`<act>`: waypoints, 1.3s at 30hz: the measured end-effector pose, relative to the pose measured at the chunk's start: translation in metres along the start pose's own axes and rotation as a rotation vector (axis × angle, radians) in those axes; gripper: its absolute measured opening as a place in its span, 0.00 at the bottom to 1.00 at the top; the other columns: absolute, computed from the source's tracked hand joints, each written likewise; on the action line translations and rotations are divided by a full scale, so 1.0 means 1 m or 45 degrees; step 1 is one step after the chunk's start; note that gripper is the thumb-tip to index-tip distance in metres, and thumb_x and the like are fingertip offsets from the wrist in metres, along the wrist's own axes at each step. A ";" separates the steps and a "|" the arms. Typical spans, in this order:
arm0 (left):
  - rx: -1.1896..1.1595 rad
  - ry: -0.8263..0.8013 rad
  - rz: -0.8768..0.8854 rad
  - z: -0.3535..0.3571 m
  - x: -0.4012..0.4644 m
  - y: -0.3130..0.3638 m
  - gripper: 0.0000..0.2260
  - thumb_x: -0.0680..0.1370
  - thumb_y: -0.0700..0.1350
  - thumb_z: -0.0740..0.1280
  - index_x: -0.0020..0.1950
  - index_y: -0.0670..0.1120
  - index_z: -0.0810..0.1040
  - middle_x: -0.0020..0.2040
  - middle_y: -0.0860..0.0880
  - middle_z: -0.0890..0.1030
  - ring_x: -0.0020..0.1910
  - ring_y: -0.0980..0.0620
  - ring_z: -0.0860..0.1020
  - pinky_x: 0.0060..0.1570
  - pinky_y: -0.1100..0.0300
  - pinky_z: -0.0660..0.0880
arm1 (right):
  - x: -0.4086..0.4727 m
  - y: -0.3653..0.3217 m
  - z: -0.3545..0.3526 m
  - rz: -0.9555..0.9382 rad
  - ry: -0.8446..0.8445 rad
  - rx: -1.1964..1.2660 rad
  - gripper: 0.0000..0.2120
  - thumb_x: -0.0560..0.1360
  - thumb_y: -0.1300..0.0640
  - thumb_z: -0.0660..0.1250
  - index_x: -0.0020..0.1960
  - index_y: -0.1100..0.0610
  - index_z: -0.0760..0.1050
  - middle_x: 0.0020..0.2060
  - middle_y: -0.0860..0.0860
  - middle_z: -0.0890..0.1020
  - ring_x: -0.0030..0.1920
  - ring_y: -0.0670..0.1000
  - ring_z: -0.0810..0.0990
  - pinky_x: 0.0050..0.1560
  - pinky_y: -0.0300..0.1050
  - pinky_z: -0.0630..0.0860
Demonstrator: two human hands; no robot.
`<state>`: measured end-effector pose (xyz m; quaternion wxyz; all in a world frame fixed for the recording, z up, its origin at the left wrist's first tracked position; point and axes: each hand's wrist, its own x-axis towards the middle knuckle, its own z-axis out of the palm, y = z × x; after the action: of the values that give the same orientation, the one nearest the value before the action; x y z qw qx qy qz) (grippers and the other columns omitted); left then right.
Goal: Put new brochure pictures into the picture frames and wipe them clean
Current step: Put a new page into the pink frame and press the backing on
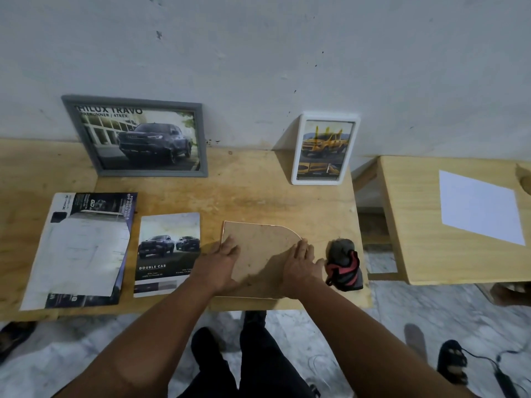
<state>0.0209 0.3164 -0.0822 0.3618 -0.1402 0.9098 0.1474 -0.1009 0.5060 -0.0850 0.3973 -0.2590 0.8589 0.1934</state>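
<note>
From where I stand, two frames look finished: the wide grey-framed picture of a dark pickup truck [138,137] and the small white-framed picture of a yellow pickup [323,149] both lean upright against the pale wall at the back of the light plywood bench [253,196], each with a brochure page in it. Whether they have been wiped I cannot tell.

The third is in hand. A flat brown fibreboard backing panel with one rounded corner [258,254] lies at the front edge of the bench, and the person presses on it from both sides: the left hand [219,265] spread flat over its left edge, the right hand [300,261] flat over its right, neither grip closed around anything. I judge a frame lies face down beneath it, though none shows.

Just left of the panel lies a loose "Double Cab" brochure page showing two dark trucks [168,251], and farther left the opened dark brochure with a white sheet over it [83,248]. The crumpled grey-and-red cloth [344,265] sits just right of the right hand, untouched, so the wiping seems left to do.
</note>
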 end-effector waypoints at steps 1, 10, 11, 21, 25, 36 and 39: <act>0.011 -0.006 -0.004 0.000 0.001 0.001 0.43 0.80 0.60 0.69 0.86 0.51 0.48 0.85 0.51 0.37 0.85 0.42 0.49 0.76 0.41 0.66 | 0.001 0.001 0.000 -0.017 0.007 -0.007 0.54 0.77 0.44 0.69 0.79 0.68 0.34 0.79 0.65 0.35 0.80 0.67 0.40 0.74 0.73 0.54; 0.151 0.107 0.018 0.021 0.003 -0.008 0.45 0.80 0.57 0.70 0.85 0.53 0.42 0.84 0.50 0.33 0.84 0.42 0.45 0.78 0.41 0.60 | 0.001 0.011 0.014 -0.114 0.081 0.164 0.52 0.79 0.38 0.63 0.80 0.64 0.31 0.78 0.61 0.29 0.81 0.65 0.38 0.76 0.71 0.53; 0.153 0.104 0.017 0.022 0.002 -0.009 0.46 0.80 0.60 0.70 0.85 0.54 0.41 0.84 0.51 0.33 0.84 0.42 0.45 0.78 0.40 0.60 | 0.002 0.013 0.015 -0.118 0.085 0.177 0.52 0.79 0.37 0.62 0.80 0.64 0.31 0.78 0.61 0.29 0.81 0.65 0.38 0.76 0.71 0.53; -0.086 0.147 0.007 0.020 -0.004 0.003 0.43 0.78 0.52 0.73 0.85 0.52 0.49 0.85 0.52 0.35 0.84 0.43 0.47 0.70 0.43 0.74 | -0.002 0.026 0.013 -0.166 0.168 0.484 0.50 0.75 0.42 0.70 0.82 0.58 0.42 0.82 0.52 0.39 0.81 0.60 0.50 0.69 0.61 0.73; -0.211 0.219 -0.028 0.026 -0.019 0.012 0.45 0.74 0.63 0.72 0.85 0.52 0.53 0.85 0.50 0.38 0.84 0.41 0.50 0.70 0.42 0.74 | -0.006 0.044 0.023 0.068 0.418 0.993 0.30 0.75 0.44 0.67 0.73 0.52 0.65 0.68 0.58 0.71 0.64 0.62 0.76 0.61 0.58 0.78; -0.100 0.141 -0.041 0.051 -0.027 0.018 0.51 0.73 0.59 0.76 0.85 0.57 0.46 0.84 0.51 0.31 0.84 0.41 0.43 0.72 0.38 0.70 | -0.014 0.047 0.035 0.191 0.399 1.596 0.15 0.80 0.54 0.68 0.63 0.60 0.80 0.47 0.51 0.80 0.51 0.55 0.78 0.52 0.46 0.74; -0.063 0.158 -0.028 0.052 -0.027 0.017 0.49 0.75 0.57 0.76 0.85 0.57 0.45 0.84 0.51 0.32 0.84 0.41 0.44 0.73 0.41 0.70 | -0.011 0.050 0.033 0.174 0.374 1.578 0.18 0.79 0.53 0.69 0.66 0.60 0.78 0.51 0.53 0.81 0.51 0.53 0.77 0.53 0.45 0.73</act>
<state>0.0658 0.3550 -0.0972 0.3026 -0.1679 0.9250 0.1570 -0.1052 0.5672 -0.0900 0.3383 0.0502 0.8715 -0.3516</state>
